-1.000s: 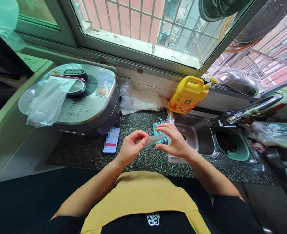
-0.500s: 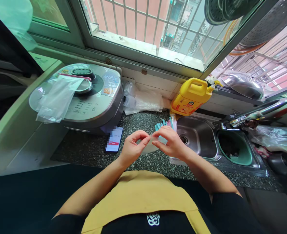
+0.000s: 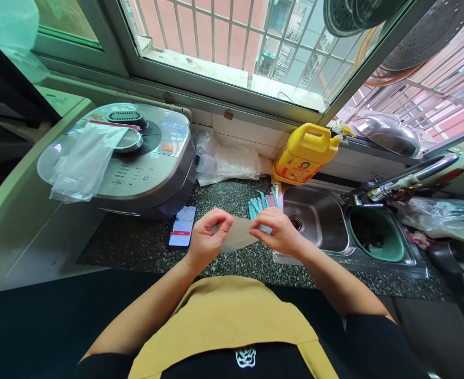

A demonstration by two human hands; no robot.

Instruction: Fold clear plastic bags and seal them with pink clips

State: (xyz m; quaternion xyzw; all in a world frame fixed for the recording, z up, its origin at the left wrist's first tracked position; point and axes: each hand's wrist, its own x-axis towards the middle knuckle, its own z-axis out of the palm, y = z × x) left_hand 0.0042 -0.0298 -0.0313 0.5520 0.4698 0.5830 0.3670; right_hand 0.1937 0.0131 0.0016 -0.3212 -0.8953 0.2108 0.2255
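Between my two hands a clear plastic bag [image 3: 238, 234] is stretched over the countertop. My left hand [image 3: 209, 237] pinches one end of its upper edge between thumb and fingers. At the opposite end, my right hand [image 3: 274, 230] is closed on the other corner in the same way. Just beyond my right hand lie several teal and pink sealing clips [image 3: 260, 203], partly covered by that hand. A phone [image 3: 182, 226] with a timer on its screen rests left of my left hand.
On the left stands a rice cooker [image 3: 137, 173] with a plastic bag [image 3: 86, 163] and a pink clip on its lid. More clear bags [image 3: 228, 163] lie by the wall. A yellow jug [image 3: 305, 153] stands beside the sink [image 3: 321, 218]; a green basin [image 3: 395, 247] sits to the right.
My hands have moved apart, the left one shifting leftward, and the plastic bag is now spread wider between them.
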